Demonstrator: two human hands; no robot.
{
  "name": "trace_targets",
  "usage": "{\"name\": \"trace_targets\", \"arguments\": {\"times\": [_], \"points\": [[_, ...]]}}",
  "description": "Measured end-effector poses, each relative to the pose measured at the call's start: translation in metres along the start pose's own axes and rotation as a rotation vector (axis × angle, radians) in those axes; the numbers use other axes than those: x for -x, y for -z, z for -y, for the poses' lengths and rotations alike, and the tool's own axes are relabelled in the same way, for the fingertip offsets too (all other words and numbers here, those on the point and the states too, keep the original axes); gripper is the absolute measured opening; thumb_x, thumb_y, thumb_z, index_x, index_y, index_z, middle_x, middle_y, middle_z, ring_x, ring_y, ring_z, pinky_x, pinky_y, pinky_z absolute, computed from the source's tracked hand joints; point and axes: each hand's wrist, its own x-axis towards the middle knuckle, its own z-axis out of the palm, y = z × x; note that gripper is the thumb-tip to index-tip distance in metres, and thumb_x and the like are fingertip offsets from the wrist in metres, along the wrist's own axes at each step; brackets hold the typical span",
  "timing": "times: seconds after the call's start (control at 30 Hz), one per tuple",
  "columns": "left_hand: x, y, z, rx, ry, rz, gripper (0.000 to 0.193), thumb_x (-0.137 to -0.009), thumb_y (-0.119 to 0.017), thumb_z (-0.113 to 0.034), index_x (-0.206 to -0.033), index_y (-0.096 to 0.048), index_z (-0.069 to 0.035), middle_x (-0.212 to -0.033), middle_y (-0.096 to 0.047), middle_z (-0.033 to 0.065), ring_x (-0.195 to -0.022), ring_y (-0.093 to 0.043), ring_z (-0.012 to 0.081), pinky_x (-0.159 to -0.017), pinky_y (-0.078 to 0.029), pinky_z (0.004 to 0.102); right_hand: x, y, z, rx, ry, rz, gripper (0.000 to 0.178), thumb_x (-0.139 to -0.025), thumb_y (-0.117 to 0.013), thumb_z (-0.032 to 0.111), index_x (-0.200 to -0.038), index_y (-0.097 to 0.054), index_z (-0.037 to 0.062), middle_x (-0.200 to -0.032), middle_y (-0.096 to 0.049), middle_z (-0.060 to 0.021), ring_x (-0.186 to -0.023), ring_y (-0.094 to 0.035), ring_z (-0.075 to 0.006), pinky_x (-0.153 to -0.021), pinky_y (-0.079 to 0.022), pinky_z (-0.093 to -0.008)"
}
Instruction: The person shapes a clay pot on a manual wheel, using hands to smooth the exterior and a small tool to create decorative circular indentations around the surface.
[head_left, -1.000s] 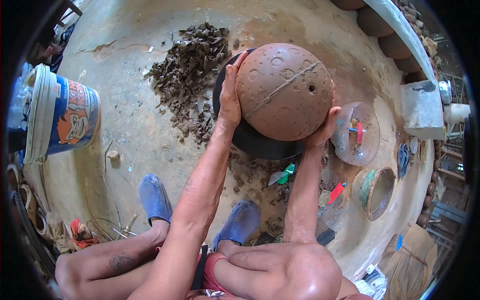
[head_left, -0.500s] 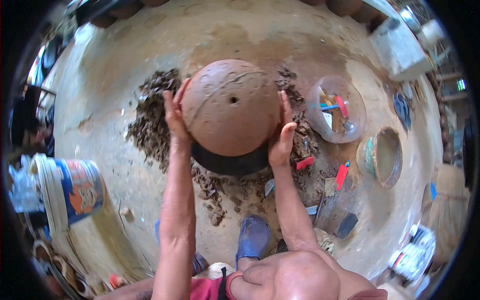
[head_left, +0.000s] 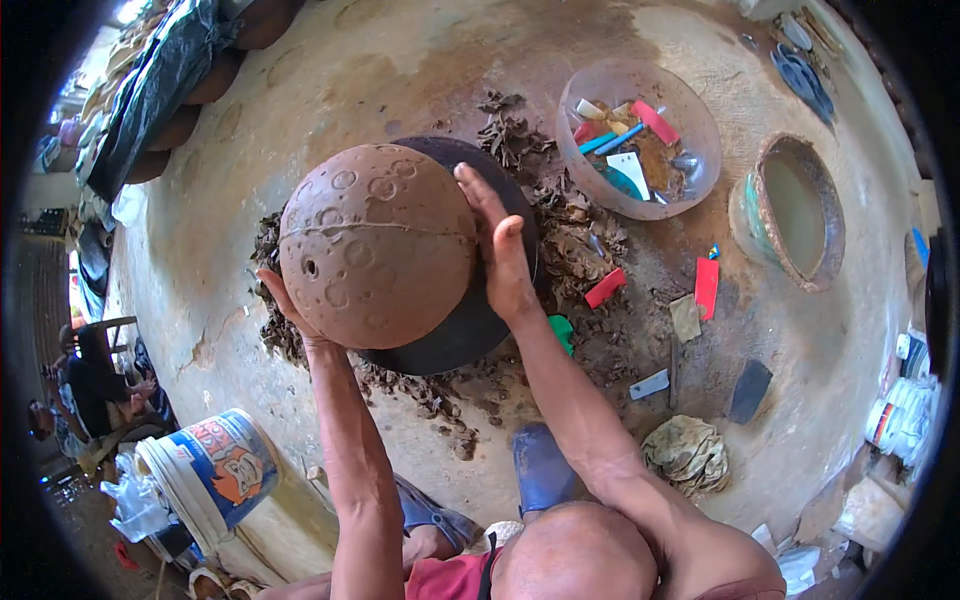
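A large round brown clay pot [head_left: 378, 260] is gripped between my two hands. A small dark hole, a raised seam and several ring-shaped marks show on its surface. My left hand [head_left: 292, 308] presses its lower left side, the fingers partly hidden behind it. My right hand [head_left: 500, 255] lies along its right side with fingers stretched and thumb raised. Under the pot, a black disc [head_left: 515, 200] shows at the right and bottom; the pot overhangs the disc's left side. Whether pot and disc touch, I cannot tell.
Clay scraps [head_left: 580, 235] surround the disc. On the right stand a clear basin [head_left: 707, 165] with small tools and a pot of cloudy water [head_left: 800, 215]. Red strips [head_left: 707, 288] and a crumpled cloth [head_left: 688, 453] lie nearer. A bucket [head_left: 225, 465] stands at left.
The clay pot has moved left, off the middle of the black disc, and turned so its hole faces lower left. Both hands went with it. The view has swung to the right.
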Motion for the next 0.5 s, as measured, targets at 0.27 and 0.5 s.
{"name": "trace_targets", "arguments": {"times": [0.27, 0.5], "points": [[-0.009, 0.004, 0.0, -0.1, -0.036, -0.082, 0.106, -0.101, -0.044, -0.091, -0.166, -0.05, -0.008, -0.168, -0.053, 0.014, -0.147, -0.055, 0.0358, -0.125, -0.045, 0.0573, 0.002, -0.025, -0.014, -0.115, 0.013, -0.059, 0.117, -0.103, -0.029, 0.091, -0.171, -0.037, -0.0036, -0.175, -0.042, -0.0199, -0.163, -0.037, -0.0321, -0.135, -0.024, -0.0449], [-0.01, -0.011, -0.005, -0.069, -0.057, -0.08, 0.109, -0.099, -0.044, -0.093, -0.168, -0.048, -0.008, -0.169, -0.052, 0.0157, -0.149, -0.053, 0.038, -0.125, -0.043, 0.0602, 0.007, -0.034, -0.02, -0.121, 0.035, -0.14, 0.118, -0.103, -0.029, 0.091, -0.168, -0.043, -0.0061, -0.175, -0.043, -0.0207, -0.163, -0.038, -0.0332, -0.135, -0.024, -0.046]]}}
